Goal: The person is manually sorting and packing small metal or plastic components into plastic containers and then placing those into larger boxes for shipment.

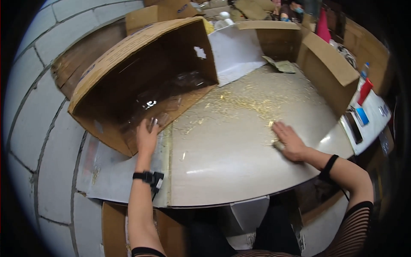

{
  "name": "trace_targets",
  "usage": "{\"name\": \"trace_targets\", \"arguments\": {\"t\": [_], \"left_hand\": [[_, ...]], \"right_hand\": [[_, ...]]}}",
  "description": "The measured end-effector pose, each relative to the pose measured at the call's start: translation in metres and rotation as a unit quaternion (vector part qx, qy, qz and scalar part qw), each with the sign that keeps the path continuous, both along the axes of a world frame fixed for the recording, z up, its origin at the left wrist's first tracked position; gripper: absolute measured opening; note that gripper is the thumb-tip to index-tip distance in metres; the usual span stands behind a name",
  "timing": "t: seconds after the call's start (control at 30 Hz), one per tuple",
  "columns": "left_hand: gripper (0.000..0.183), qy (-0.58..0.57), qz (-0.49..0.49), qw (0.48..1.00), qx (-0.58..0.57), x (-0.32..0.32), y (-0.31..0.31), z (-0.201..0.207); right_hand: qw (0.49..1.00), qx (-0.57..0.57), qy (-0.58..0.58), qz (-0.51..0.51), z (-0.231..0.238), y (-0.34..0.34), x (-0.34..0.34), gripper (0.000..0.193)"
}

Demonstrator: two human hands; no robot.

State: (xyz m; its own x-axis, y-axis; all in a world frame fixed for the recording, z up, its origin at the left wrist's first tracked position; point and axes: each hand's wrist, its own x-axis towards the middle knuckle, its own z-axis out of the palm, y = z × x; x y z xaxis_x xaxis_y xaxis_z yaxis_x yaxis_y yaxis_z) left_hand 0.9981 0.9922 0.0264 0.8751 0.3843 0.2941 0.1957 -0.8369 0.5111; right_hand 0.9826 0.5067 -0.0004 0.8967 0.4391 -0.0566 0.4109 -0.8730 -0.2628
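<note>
My left hand (147, 139) reaches to the lower front edge of a big cardboard box (128, 53) that lies on its side, its mouth facing me. Its fingers are closed around a small clear plastic container (161, 120). Further clear plastic containers (150, 102) lie deeper in the box's shade. My right hand (292, 142) rests on the table (222, 171) with its fingers stretched out. Beside its fingertips is a scatter of thin, gold-coloured metal pieces (244, 103). Something small and greyish shows by the thumb; its kind is unclear.
Cardboard flaps (329, 60) and a white sheet (235, 49) wall the table's far and right sides. A phone (354, 127), a blue roll (362, 116) and a red object (365, 91) lie at the right. A block wall (47, 115) stands left.
</note>
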Motion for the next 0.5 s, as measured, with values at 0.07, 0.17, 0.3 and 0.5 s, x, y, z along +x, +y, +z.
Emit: {"name": "trace_targets", "arguments": {"t": [0.07, 0.17, 0.3, 0.5], "left_hand": [[0.062, -0.065, -0.063, 0.988, -0.126, -0.020, -0.006, -0.018], [0.058, -0.089, -0.122, 0.904, -0.399, -0.075, -0.060, -0.001], [0.059, -0.046, -0.157, 0.761, -0.628, -0.151, -0.128, 0.006], [0.061, 0.004, -0.209, 0.647, -0.734, -0.227, -0.161, -0.028]], "right_hand": [[1.000, 0.002, -0.016, 0.021, -0.007, 0.010, -0.014, 0.065], [0.998, 0.007, -0.033, 0.044, -0.011, 0.025, -0.027, 0.068], [0.996, 0.070, -0.042, -0.034, -0.005, 0.054, -0.023, 0.067], [0.996, 0.071, -0.004, 0.051, -0.016, 0.075, -0.025, 0.058]]}}
